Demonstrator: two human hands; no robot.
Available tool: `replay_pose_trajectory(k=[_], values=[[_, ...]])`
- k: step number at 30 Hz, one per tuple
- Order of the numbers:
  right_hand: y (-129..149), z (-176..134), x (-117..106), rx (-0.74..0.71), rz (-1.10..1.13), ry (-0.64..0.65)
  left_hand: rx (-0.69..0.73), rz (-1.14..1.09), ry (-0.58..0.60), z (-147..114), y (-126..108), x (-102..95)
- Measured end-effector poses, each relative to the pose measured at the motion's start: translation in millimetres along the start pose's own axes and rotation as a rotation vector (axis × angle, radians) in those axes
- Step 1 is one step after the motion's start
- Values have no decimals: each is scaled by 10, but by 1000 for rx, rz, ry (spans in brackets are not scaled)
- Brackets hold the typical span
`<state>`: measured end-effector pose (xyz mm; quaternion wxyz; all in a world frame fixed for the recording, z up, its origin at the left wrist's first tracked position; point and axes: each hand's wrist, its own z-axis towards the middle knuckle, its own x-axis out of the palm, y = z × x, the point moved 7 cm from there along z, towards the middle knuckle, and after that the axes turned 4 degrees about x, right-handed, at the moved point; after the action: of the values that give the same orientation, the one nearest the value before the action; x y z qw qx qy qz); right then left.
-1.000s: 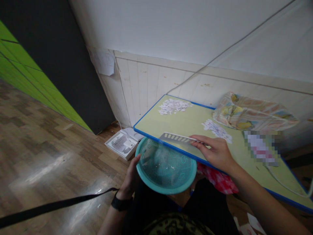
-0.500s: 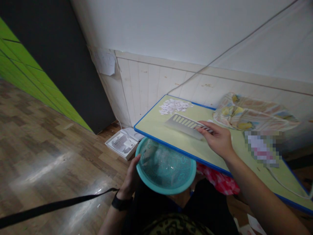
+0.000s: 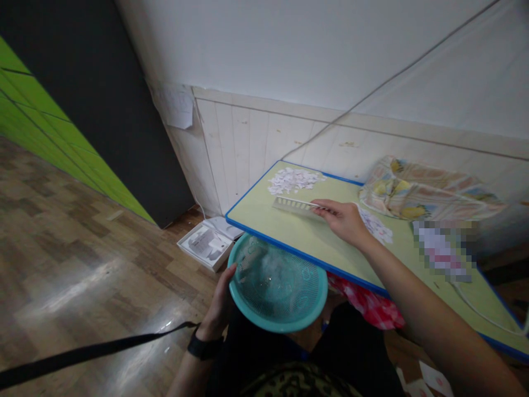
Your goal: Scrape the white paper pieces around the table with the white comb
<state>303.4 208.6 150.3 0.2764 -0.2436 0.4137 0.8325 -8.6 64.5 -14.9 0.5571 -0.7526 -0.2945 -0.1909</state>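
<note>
My left hand (image 3: 222, 295) is closed on the left rim of a turquoise plastic colander (image 3: 318, 306), held over my lap against the table's front edge. Some clear, shiny material (image 3: 268, 270) lies in the bottom of it. Above the table, my right hand (image 3: 341, 220) grips the right end of a flat white plastic piece with a row of slots (image 3: 293, 205), tilted so its long side faces me. A pile of small white paper scraps (image 3: 294, 179) lies just behind it. More scraps (image 3: 376, 227) lie right of my right hand, partly covered by it.
The pale yellow table (image 3: 256, 212) has a blue edge and stands against the wall. A patterned cloth cover (image 3: 413, 190) and a blurred-out item (image 3: 442, 251) with a cord are at its right. An open white box (image 3: 205, 245) sits on the floor, and red checked cloth (image 3: 367, 303) hangs below the table.
My right hand has moved left with the slotted piece, which now tilts more edge-on, uncovering the scraps on the right. The colander has shifted slightly left and down.
</note>
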Motion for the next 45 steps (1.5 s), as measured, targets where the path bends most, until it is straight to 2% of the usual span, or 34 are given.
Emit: replay_pose_trajectory(k=[5, 9, 14, 18, 26, 32, 36, 40, 45], values=[[35, -171, -233, -35, -97, -29, -17, 11, 21, -38, -10, 36], [60, -267, -338, -57, -127, -56, 7, 30, -20, -49, -52, 62], [138, -343, -344, -64, -88, 10, -16, 38, -18, -40, -52, 71], [173, -371, -337, -45, -73, 11, -32, -6, -12, -24, -38, 38], [276, -381, -202, -52, -1, 54, 46, 10, -36, -15, -108, -15], [331, -430, -310, -79, -24, 59, 93, 64, -76, -17, -157, -108], [374, -453, -330, -68, -36, 44, 150, 87, -58, -36, -246, -63], [434, -422, -250, -45, -46, 9, 169, 91, -47, -33, -290, -15], [520, -406, -134, -71, -13, 90, 157, 76, -70, 0, -288, -64]])
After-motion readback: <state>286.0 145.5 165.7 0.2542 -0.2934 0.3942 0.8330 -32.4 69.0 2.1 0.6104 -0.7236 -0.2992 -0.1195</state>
